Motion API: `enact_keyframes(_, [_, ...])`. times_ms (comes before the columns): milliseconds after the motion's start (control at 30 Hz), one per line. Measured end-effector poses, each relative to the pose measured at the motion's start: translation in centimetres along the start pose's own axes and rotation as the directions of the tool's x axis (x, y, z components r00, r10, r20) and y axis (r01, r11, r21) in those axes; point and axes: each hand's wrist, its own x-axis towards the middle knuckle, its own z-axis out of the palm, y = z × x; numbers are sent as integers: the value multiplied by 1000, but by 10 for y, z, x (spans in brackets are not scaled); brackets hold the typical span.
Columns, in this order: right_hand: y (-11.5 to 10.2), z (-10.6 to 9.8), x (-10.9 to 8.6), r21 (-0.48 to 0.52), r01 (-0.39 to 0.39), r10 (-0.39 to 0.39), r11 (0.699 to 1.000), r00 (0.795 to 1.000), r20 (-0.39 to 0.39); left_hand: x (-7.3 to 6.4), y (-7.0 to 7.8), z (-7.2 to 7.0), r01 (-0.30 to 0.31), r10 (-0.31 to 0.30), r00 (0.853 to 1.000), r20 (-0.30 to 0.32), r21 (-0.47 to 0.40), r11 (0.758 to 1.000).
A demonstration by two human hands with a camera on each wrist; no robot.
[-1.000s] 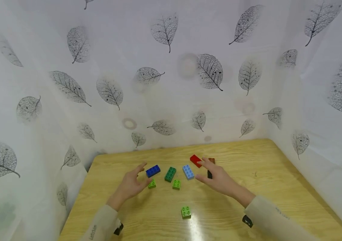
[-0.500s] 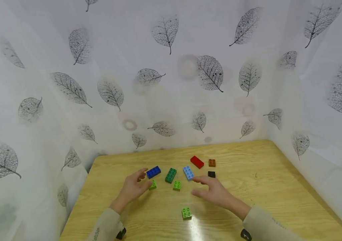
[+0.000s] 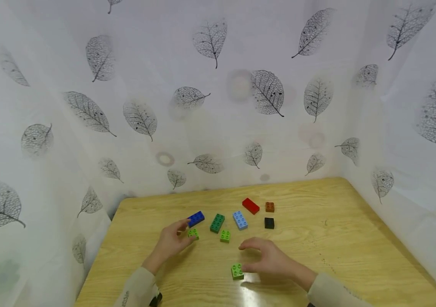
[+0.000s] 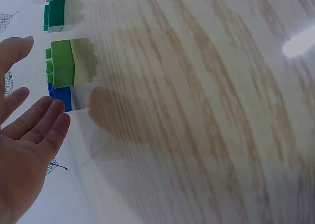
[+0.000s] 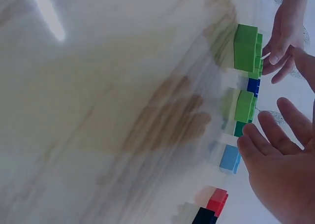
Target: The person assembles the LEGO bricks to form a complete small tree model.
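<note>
My left hand (image 3: 169, 243) hovers over the table with bent, relaxed fingers and holds nothing. It is nearest a light green building brick (image 3: 193, 233), and a dark blue brick (image 3: 196, 218) lies just beyond. The left wrist view has the hand (image 4: 29, 145) apart from the green brick (image 4: 62, 64). My right hand (image 3: 269, 259) is over the front of the table, thumb and fingers spread apart around bare space. Its thumb is close by another light green brick (image 3: 237, 271); whether they touch I cannot tell. The right wrist view shows nothing within the hand (image 5: 285, 170).
Behind lie a dark green brick (image 3: 217, 223), a third light green brick (image 3: 225, 236), a light blue brick (image 3: 240, 220), a red brick (image 3: 250, 206), an orange-brown brick (image 3: 269, 207) and a black brick (image 3: 269, 223). A leaf-printed white curtain (image 3: 218, 128) surrounds the wooden table (image 3: 310, 213).
My right hand has come back from beside the red and black bricks to the front light green brick. My left hand has barely moved. The bricks lie where they were.
</note>
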Motion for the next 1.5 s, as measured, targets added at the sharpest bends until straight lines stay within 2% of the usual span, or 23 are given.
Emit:
enact_keyframes(300, [7,9,-3,-10,-41,42,999,994,101,-2,-2,3,38,-38,999,4,-4,999])
enact_keyframes(600, [11,17,-2,-48,-6,10,999,996,86,-4,-4,5,36,-36,999,12,1,999])
enact_keyframes(867, [9,20,-2,-56,-30,35,998,995,94,-3,-7,6,10,-10,1000,-1,42,999])
enact_keyframes(1233, [11,21,-2,-66,-26,31,997,997,71,-3,-9,8,91,-91,995,29,16,996])
enact_keyframes(1500, [11,19,2,-75,-6,10,997,999,49,-2,-7,8,73,-73,997,31,12,997])
